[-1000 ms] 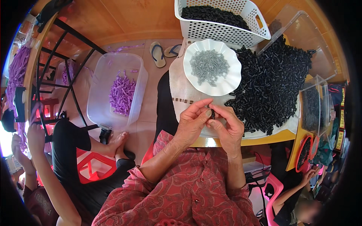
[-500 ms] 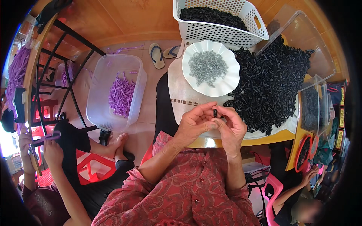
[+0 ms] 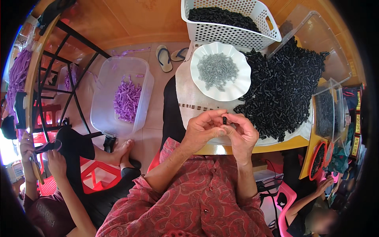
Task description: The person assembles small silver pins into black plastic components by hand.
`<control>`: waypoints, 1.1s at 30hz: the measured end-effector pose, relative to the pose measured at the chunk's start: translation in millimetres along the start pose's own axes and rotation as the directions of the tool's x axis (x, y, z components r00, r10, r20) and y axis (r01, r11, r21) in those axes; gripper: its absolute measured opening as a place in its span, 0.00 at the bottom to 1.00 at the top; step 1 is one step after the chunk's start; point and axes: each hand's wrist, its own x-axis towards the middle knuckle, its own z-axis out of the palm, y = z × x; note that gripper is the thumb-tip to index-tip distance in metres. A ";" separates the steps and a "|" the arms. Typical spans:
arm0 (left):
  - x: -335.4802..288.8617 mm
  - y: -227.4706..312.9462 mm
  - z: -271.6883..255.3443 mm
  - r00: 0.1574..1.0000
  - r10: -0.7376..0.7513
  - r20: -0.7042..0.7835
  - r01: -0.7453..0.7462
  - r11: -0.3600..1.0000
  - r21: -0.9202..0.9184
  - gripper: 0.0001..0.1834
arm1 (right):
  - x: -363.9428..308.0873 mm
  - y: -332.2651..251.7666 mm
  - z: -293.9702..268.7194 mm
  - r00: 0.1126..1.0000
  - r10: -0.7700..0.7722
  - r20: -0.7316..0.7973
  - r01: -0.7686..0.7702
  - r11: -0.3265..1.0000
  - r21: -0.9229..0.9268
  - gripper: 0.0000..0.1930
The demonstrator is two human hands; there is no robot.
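A small black cylindrical piece was held between the fingertips of both hands, in front of the wearer's chest and near the table edge; its long axis, so far as it showed, ran roughly away from the body, its near end partly hidden by the thumbs; the left hand met it from the left and the right hand from the right, so that neither was plainly nearer. The thumb and forefinger of each hand were pinched about the piece; which pair bore it more firmly could not be told.

Beyond the fingertips lay a pale cloth, and on it a scalloped white plate bearing a heap of small clear pieces; to the right, near the right fingers, spread a broad pile of black pieces, which bordered the plate; past the plate stood a perforated white basket, partly filled with similar black pieces; well apart to the left, a translucent tub held purple strips; at the far left, a co-worker's hand was near a dark strap-like item, too small to make out.
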 end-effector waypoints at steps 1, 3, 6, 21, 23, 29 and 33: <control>-0.2 -0.6 0.1 1.000 0.001 -0.003 -0.001 1.000 -0.018 0.26 | -0.6 3.2 -1.7 1.000 -0.020 0.007 0.020 1.000 -0.005 0.15; -1.3 -2.4 0.2 1.000 -0.004 -0.018 0.004 1.000 0.022 0.26 | -1.2 4.6 -2.2 0.999 -0.040 0.013 0.040 0.999 -0.009 0.15; -0.7 0.0 2.2 1.000 -0.007 -0.012 0.007 1.000 0.030 0.27 | -1.4 1.7 0.1 0.999 -0.053 0.009 0.053 0.998 0.025 0.15; 2.2 -2.0 7.7 0.998 -0.007 -0.055 0.011 0.998 0.060 0.26 | 4.2 -15.1 -5.6 0.985 -0.131 0.115 0.162 0.931 -0.326 0.20; 2.6 -1.4 10.4 0.996 -0.010 -0.090 0.012 1.000 0.018 0.24 | 8.3 -23.0 -7.7 0.973 -0.171 0.154 0.216 0.907 -0.362 0.20; 8.2 -1.3 10.5 0.987 -0.024 -0.156 0.022 1.000 -0.009 0.18 | 5.2 -29.8 -17.0 0.964 -0.165 0.208 0.238 0.884 -0.403 0.22; 22.2 15.4 17.6 0.965 -0.100 -0.241 0.097 0.995 -0.023 0.12 | 0.2 -30.1 -25.8 0.988 -0.117 0.106 0.146 0.932 -0.331 0.18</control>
